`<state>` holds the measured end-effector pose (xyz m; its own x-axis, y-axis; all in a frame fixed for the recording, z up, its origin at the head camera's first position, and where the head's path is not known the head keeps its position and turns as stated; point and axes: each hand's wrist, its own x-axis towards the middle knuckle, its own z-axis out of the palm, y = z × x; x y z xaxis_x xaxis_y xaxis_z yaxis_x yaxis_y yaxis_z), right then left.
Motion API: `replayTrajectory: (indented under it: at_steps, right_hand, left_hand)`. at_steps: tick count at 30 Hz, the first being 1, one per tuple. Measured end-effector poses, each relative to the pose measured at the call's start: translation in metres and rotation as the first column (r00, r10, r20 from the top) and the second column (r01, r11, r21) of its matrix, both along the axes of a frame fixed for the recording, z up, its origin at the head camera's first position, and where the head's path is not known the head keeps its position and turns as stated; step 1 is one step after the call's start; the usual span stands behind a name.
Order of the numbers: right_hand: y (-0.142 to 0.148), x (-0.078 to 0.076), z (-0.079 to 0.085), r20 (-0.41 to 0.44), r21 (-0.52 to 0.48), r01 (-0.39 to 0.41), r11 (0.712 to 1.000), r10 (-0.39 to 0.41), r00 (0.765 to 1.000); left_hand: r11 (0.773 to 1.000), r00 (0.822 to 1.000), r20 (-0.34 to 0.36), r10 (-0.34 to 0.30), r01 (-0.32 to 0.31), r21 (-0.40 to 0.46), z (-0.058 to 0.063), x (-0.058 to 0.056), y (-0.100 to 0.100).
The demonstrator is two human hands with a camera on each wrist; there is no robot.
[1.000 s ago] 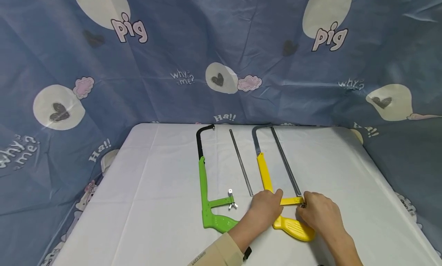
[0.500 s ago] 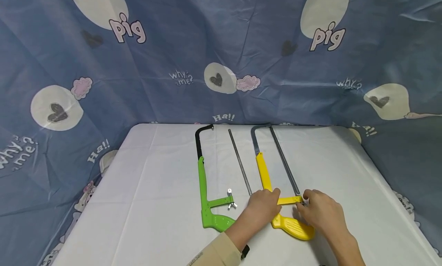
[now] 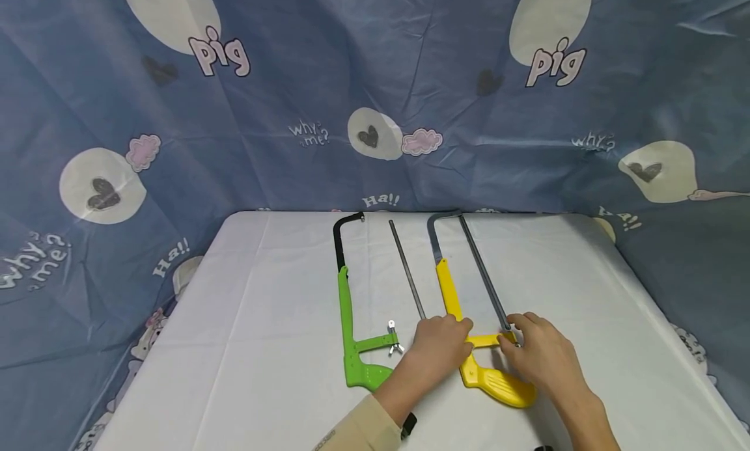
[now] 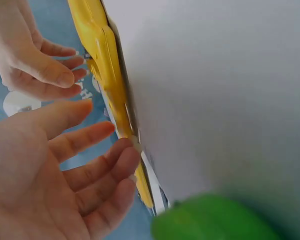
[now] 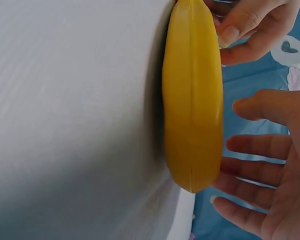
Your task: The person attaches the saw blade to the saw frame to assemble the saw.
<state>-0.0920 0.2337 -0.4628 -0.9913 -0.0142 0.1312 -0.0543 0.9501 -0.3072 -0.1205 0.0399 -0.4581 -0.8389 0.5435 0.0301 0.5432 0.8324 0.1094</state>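
Note:
A yellow-handled hacksaw (image 3: 448,288) lies flat on the white table, its grey blade (image 3: 485,275) running along its right side between the frame's far end and the yellow crossbar. My left hand (image 3: 442,347) is at the hacksaw's frame; in the left wrist view its fingers (image 4: 97,170) are loosely bent, with some fingertips touching or very near the yellow edge. My right hand (image 3: 545,353) is over the crossbar's right end, by the blade's near end. Its fingers (image 5: 255,172) look relaxed and spread in the right wrist view. Whether its fingertips touch the crossbar is hard to tell.
Left of the yellow hacksaw lies a green hacksaw frame (image 3: 346,308) with a wing nut (image 3: 395,349) on its crossbar. A loose blade (image 3: 407,269) sits between the two saws, its near end hidden by my left hand. Behind the table hangs a blue patterned cloth (image 3: 375,80).
My left hand has shifted slightly left and away along the yellow frame. My right fingers have loosened from the crossbar's end and moved a little farther forward. The saws stay in place.

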Motion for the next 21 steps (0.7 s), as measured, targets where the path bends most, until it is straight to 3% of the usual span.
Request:
replayTrajectory:
  at_steps: [7,14,21]
  right_hand:
    - [-0.006,-0.005,0.001,0.005,-0.003,-0.023,1.0,0.023,1.0]
    - [-0.015,-0.012,0.008,0.014,0.001,-0.057,0.998,0.056,0.998]
    - [-0.027,-0.018,0.014,0.031,-0.016,-0.08,0.997,0.081,0.996]
  left_hand:
    - [1.0,0.998,-0.054,0.012,-0.01,0.03,0.0,-0.006,-0.013]
    - [0.993,0.998,0.01,0.054,-0.055,0.1,0.004,-0.013,-0.026]
    - [0.991,0.996,0.023,0.088,-0.09,0.097,0.004,-0.017,-0.041]
